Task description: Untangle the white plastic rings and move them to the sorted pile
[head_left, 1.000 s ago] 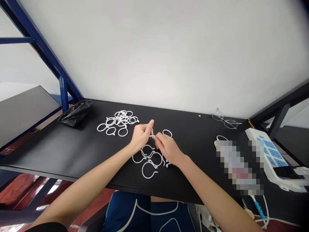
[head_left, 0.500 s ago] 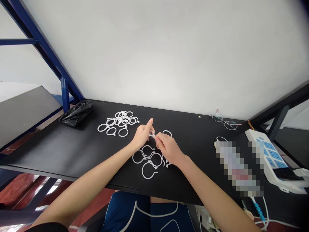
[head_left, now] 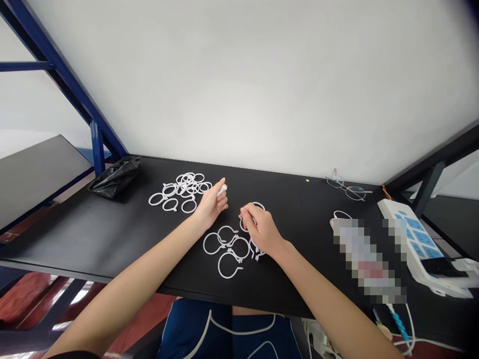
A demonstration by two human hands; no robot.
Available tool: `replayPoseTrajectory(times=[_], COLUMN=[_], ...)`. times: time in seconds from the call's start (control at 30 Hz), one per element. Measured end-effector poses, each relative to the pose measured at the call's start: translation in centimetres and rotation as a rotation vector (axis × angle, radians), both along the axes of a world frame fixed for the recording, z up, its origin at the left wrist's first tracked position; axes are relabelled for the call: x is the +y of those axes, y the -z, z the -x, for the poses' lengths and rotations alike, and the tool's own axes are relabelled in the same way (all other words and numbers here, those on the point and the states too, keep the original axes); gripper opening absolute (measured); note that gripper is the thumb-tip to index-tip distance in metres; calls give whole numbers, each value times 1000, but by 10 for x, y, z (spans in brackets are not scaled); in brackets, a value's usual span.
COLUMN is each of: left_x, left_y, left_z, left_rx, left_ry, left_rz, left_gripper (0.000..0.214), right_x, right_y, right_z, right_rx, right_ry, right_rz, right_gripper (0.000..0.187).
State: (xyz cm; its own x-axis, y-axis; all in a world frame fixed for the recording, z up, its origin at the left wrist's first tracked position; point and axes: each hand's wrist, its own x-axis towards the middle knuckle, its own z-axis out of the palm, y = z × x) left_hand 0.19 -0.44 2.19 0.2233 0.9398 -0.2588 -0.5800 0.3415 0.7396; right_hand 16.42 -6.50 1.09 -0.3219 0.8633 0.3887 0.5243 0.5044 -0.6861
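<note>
My left hand [head_left: 211, 205] is raised above the black table, with a small white plastic piece [head_left: 222, 190] pinched at its fingertips. My right hand [head_left: 260, 228] curls low over a white plastic curtain ring [head_left: 258, 204], partly hiding it. Another white arc shows under its fingertips, and I cannot tell if that hand holds anything. Several rings with clasps [head_left: 218, 265] lie tangled just below my hands. A larger heap of rings [head_left: 186, 178] sits left of my left hand.
A black plastic bag [head_left: 115, 177] lies at the table's far left. Eyeglasses [head_left: 348, 189] rest at the back right, near a pixelated object [head_left: 366, 259] and a white-and-blue power strip [head_left: 409, 234]. The near table edge runs above my lap.
My hands have parted. The left hand moved left and up with the small white piece, and the right hand dropped lower onto the ring beyond it.
</note>
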Motion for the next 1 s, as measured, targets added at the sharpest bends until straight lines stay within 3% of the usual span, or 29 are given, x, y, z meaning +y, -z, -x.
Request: replayPoseTrajectory(times=[0.23, 0.7, 1.0], left_x=[9, 8, 5], left_y=[2, 1, 3], left_z=[6, 6, 8], left_rx=[-168, -249, -320], left_ry=[-246, -258, -281], left_rz=[205, 217, 225], left_gripper=[17, 17, 33], right_x=[-1, 0, 0], right_y=[0, 1, 2], right_z=[1, 1, 1], right_rx=[-10, -43, -46], right_ry=[25, 46, 48], right_rz=[-14, -33, -47], right_gripper=[27, 29, 29])
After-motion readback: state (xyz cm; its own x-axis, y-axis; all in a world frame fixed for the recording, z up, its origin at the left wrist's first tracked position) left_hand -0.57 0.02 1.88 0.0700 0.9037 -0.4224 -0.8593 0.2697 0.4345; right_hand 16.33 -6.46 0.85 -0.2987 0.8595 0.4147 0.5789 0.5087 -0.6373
